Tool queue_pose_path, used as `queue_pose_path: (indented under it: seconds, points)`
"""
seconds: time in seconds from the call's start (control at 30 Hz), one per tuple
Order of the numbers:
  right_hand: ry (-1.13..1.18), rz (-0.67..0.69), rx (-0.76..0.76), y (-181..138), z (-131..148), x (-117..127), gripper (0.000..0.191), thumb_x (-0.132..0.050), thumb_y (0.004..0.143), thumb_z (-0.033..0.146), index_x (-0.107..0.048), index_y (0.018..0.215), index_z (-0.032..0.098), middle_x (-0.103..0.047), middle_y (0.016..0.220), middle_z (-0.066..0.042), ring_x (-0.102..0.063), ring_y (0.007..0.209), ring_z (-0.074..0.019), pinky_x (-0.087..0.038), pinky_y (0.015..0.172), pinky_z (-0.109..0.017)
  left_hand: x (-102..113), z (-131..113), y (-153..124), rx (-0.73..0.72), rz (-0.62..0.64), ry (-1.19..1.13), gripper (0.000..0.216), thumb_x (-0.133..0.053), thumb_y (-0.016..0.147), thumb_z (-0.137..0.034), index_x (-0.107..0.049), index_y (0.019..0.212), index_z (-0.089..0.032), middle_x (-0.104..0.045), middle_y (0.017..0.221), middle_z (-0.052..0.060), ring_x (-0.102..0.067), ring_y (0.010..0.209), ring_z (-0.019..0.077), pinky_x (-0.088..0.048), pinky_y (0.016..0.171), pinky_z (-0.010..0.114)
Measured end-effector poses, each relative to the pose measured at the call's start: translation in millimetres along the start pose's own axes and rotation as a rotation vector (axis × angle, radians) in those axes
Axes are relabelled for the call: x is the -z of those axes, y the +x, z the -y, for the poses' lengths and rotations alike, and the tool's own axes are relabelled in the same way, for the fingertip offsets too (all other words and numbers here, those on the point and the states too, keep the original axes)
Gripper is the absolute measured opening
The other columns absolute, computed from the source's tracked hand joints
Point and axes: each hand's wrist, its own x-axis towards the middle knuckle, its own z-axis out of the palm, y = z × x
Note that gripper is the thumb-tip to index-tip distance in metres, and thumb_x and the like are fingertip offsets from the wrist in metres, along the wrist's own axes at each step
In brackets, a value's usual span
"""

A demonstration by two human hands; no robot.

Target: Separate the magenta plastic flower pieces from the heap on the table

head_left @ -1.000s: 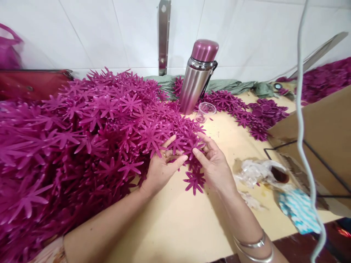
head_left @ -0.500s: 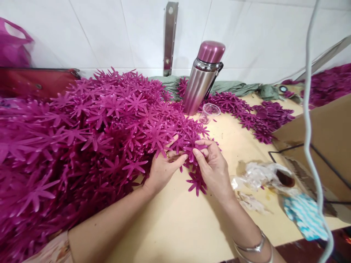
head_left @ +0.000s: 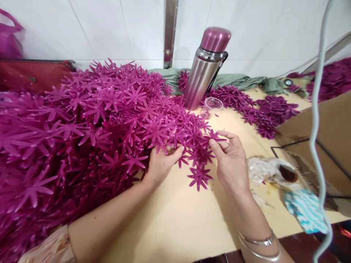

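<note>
A big heap of magenta plastic flower pieces (head_left: 90, 124) covers the left half of the beige table (head_left: 178, 219). My left hand (head_left: 160, 164) rests at the heap's edge, fingers curled under the flowers and thumb out. To its right, my right hand (head_left: 231, 160) pinches a single magenta flower piece (head_left: 215, 137) between thumb and fingers. A small loose cluster of flowers (head_left: 200, 175) lies on the table between the two hands. Two metal bangles (head_left: 260, 246) sit on my right wrist.
A steel flask with a pink cap (head_left: 204, 69) stands at the back beside a clear plastic cup (head_left: 212, 106). More flowers (head_left: 263, 113) lie at the right rear. Crumpled plastic (head_left: 270, 171), a striped cloth (head_left: 304, 210), a cardboard box (head_left: 323, 138) and a hanging cord (head_left: 316, 128) crowd the right.
My right hand has moved right and away from the left, carrying one flower off the heap. The left hand slid slightly up into the pile's edge. The view shifted a little.
</note>
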Motion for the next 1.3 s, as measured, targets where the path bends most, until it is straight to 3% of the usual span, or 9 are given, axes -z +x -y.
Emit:
queue_pose_path:
  seconds: [0.3,0.4,0.5,0.6,0.77,0.93,1.03,1.13,1.3]
  points:
    - [0.017,0.071,-0.089,-2.9,0.3,-5.7,0.032,-0.088,0.072,0.035,-0.066,0.093,0.024,-0.070,0.078,0.003,-0.062,0.066,-0.0132,-0.052,0.063,-0.027,-1.3,-1.2,-0.6,-0.013,0.005,0.017,0.012,-0.077,0.081,-0.026,-0.070,0.075,-0.018,-0.078,0.088,0.001,-0.074,0.088,0.0182,-0.057,0.099,0.037]
    - [-0.028,0.130,-0.089,-7.7,1.2,-10.4,0.029,-0.086,0.074,0.034,-0.064,0.089,0.024,-0.066,0.073,0.004,-0.059,0.063,-0.0129,-0.050,0.061,-0.027,-0.2,-0.9,-1.7,0.049,0.063,-0.131,0.022,-0.081,0.078,-0.031,-0.074,0.094,-0.018,-0.079,0.090,0.002,-0.075,0.090,0.0192,-0.060,0.095,0.038]
    - [-0.064,0.184,-0.088,-12.8,-0.2,-15.9,0.027,-0.085,0.076,0.033,-0.063,0.087,0.023,-0.062,0.069,0.006,-0.055,0.060,-0.0113,-0.047,0.059,-0.025,2.2,1.6,-2.1,0.071,0.139,-0.200,0.060,-0.085,0.074,-0.030,-0.065,0.130,-0.021,-0.079,0.092,0.002,-0.076,0.094,0.0193,-0.059,0.097,0.038]
    - [-0.038,0.220,-0.112,-13.6,-2.3,-16.7,0.027,-0.085,0.077,0.035,-0.063,0.088,0.023,-0.063,0.069,0.006,-0.054,0.058,-0.0103,-0.045,0.058,-0.023,3.9,4.2,-1.5,0.036,0.128,-0.141,0.067,-0.082,0.078,-0.030,-0.058,0.141,-0.022,-0.079,0.087,0.001,-0.075,0.094,0.0190,-0.059,0.096,0.037]
    - [-0.017,0.181,-0.134,-6.5,-1.8,-9.5,0.029,-0.084,0.077,0.043,-0.066,0.087,0.022,-0.062,0.067,0.005,-0.054,0.058,-0.0112,-0.043,0.057,-0.024,2.7,5.0,0.3,-0.002,0.051,-0.112,0.032,-0.079,0.080,-0.027,-0.073,0.111,-0.019,-0.078,0.086,0.002,-0.074,0.093,0.0188,-0.057,0.098,0.038]
    - [0.052,-0.060,-0.025,1.2,-0.9,-3.6,0.030,-0.075,0.085,0.051,-0.066,0.090,0.023,-0.064,0.080,0.003,-0.055,0.068,-0.0117,-0.045,0.065,-0.026,2.0,4.2,0.3,-0.020,-0.002,-0.045,0.010,-0.079,0.079,-0.025,-0.073,0.081,-0.017,-0.076,0.080,0.001,-0.072,0.082,0.0159,-0.058,0.091,0.032]
    - [0.103,-0.068,-0.054,3.7,-1.2,-1.6,0.032,-0.081,0.079,0.047,-0.067,0.098,0.025,-0.066,0.091,0.001,-0.061,0.079,-0.0141,-0.050,0.075,-0.029,2.4,3.8,-1.1,0.012,0.069,-0.046,0.029,-0.077,0.081,-0.024,-0.074,0.109,-0.019,-0.078,0.084,0.000,-0.072,0.083,0.0156,-0.057,0.092,0.032]
    - [0.117,0.046,-0.119,4.4,-2.9,0.2,0.036,-0.087,0.072,0.038,-0.069,0.100,0.025,-0.070,0.090,0.000,-0.063,0.079,-0.0154,-0.052,0.074,-0.030,3.5,3.6,-3.6,0.048,0.154,-0.079,0.062,-0.076,0.083,-0.025,-0.058,0.143,-0.023,-0.078,0.085,-0.001,-0.073,0.083,0.0152,-0.058,0.091,0.033]
    - [0.049,0.063,-0.070,3.6,-6.1,1.6,0.030,-0.084,0.078,0.037,-0.070,0.101,0.025,-0.069,0.079,0.003,-0.061,0.070,-0.0133,-0.051,0.069,-0.027,6.3,1.3,-7.9,-0.021,0.155,-0.017,0.051,-0.067,0.093,-0.033,-0.060,0.142,-0.024,-0.078,0.095,0.004,-0.073,0.091,0.0186,-0.058,0.095,0.036]
